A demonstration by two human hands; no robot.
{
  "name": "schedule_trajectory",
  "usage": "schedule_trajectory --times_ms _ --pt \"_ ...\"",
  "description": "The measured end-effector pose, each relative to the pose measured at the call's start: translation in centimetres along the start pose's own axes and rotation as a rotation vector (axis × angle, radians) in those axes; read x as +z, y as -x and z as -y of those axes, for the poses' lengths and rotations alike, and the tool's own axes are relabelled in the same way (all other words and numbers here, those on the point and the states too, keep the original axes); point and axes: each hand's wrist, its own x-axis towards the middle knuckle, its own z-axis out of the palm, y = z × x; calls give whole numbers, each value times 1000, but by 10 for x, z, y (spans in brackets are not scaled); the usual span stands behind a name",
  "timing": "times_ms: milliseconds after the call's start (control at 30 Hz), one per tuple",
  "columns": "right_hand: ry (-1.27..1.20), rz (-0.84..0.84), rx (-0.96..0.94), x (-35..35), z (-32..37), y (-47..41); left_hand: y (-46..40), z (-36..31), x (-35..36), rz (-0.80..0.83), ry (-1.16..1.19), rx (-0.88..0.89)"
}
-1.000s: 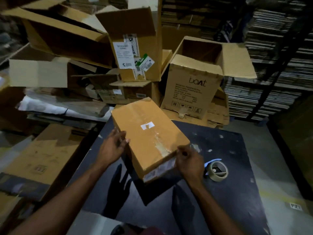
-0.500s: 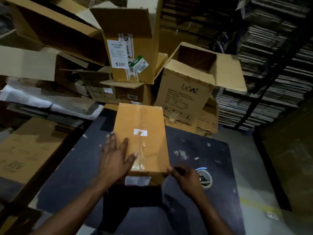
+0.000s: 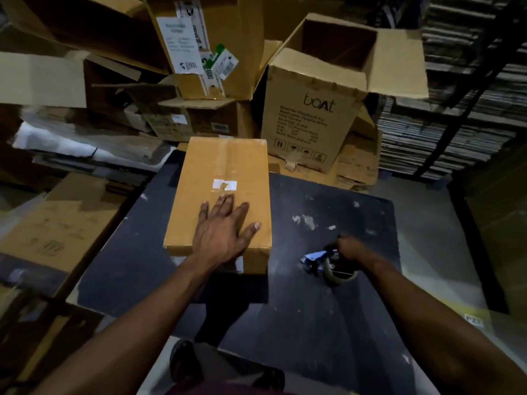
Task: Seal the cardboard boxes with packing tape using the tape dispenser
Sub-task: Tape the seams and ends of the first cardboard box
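The right hand [image 3: 349,248] is curled round the top of the tape dispenser [image 3: 332,265], which sits on the dark table [image 3: 328,323] at about four o'clock from the closed box; the fingers wrap the handle, though blur hides how firmly they have closed. The roll hangs below the fist, and a pale, bluish end, probably the loose tape or the blade guard, juts toward nine o'clock, facing the box, which would let the tape be laid down without turning the tool. The left hand [image 3: 225,235] lies flat on the closed box [image 3: 222,195], fingers straight and spread, pointing toward twelve o'clock, the palm pressing near the box's six o'clock edge. Held so, it likely pins the flaps shut and keeps the box from sliding when the tape is drawn across. The box lies lengthwise from six to twelve o'clock near the table's far left part, with a glossy strip already running down its middle seam and a small white label [image 3: 224,184] just beyond the fingertips. At one o'clock from it an open printed carton [image 3: 316,121] stands with its flaps up, and at eleven o'clock a heap of empty cartons [image 3: 199,67] leans in disorder. My judgement is that the sealing stroke has not yet begun.
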Motion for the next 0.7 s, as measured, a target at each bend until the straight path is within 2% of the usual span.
schedule_trajectory --times_ms 67,233,367,433,533,567,633,700 --pt "-1 24 -14 7 -3 2 -1 -1 1 -4 -11 -4" --pt "56 -132 27 41 9 34 0 -3 0 -28 -12 -1" --pt "56 -114 0 52 16 55 0 -3 0 -44 32 4" --pt "25 -157 -10 52 19 68 5 -7 -2 -152 122 29" --pt "-84 -263 3 48 27 92 37 -22 -3 -474 360 159" --pt "-132 -295 -1 47 31 99 55 -30 3 -484 455 154" --pt "-223 -361 -4 42 40 112 90 -49 22 -319 738 -41" --pt "-326 -454 -24 37 51 125 114 -64 43 -42 1134 -405"
